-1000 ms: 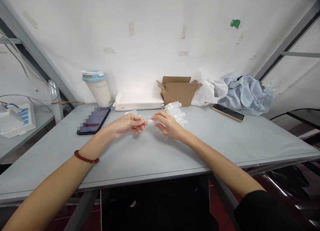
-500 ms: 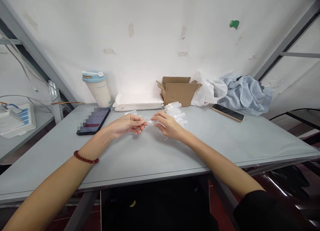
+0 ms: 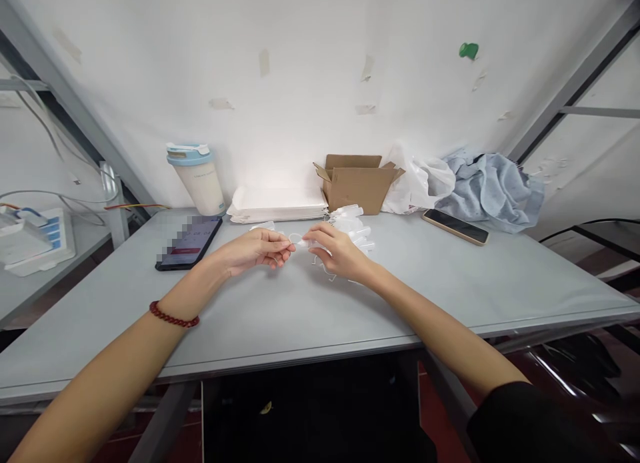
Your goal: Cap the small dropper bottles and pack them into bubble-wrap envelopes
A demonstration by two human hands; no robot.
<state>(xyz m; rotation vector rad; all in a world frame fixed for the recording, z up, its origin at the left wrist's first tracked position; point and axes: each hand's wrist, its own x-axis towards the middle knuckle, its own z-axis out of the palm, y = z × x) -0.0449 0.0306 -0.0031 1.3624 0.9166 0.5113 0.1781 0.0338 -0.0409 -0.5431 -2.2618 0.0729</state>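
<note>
Head view. A small clear plastic piece (image 3: 296,239) is held just above the bench (image 3: 300,309), midway between the two hands. The left hand (image 3: 255,249) pinches its left end with closed fingertips. The right hand (image 3: 340,255) is closed on its right end, so both hands are equally near. The long axis runs roughly left to right. The ring-like end appears to point toward the left hand, though the transparent material makes this uncertain. A pile of clear bottles (image 3: 356,224) lies just behind the right hand, in front of a cardboard box (image 3: 357,183).
</note>
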